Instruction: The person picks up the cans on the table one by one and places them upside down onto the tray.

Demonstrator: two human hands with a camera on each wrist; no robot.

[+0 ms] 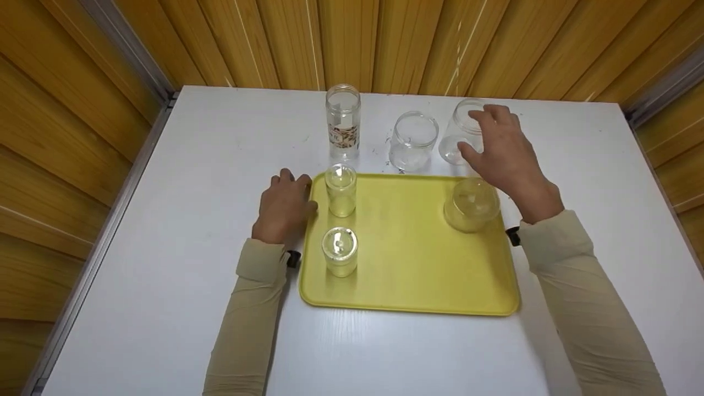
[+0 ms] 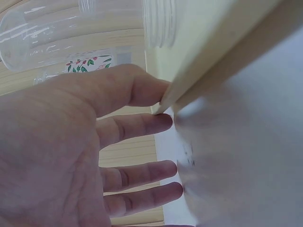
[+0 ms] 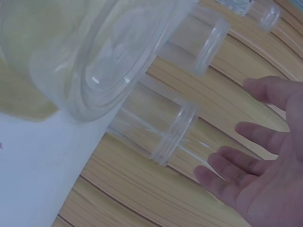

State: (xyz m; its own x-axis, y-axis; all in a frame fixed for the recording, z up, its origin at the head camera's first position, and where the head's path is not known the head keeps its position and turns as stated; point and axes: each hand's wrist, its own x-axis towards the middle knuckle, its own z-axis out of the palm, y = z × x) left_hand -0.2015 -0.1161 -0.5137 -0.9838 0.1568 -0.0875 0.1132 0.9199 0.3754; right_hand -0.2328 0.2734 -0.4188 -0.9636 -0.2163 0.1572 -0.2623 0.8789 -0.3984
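My left hand point(image 1: 282, 208) is at the left rim of the yellow tray point(image 1: 407, 297). In the left wrist view, its thumb and forefinger pinch the tray's edge, while the other fingers stretch out close to the white tabletop. My right hand point(image 1: 503, 148) is raised beside the rightmost clear jar point(image 1: 452, 144), which stands behind the tray. Its fingers point(image 3: 258, 135) are spread and hold nothing; in the right wrist view they point toward the jar's threaded mouth. On the tray, an upside-down wide jar point(image 1: 472, 206) sits at right, with narrower upturned jars point(image 1: 341, 190) point(image 1: 340, 253) at left.
Behind the tray stand another wide clear jar point(image 1: 412, 143) and a tall clear jar point(image 1: 344, 118) with a flowered label. Everything rests on a white table point(image 1: 181, 220), with a wood-patterned wall point(image 1: 352, 44) at its back edge.
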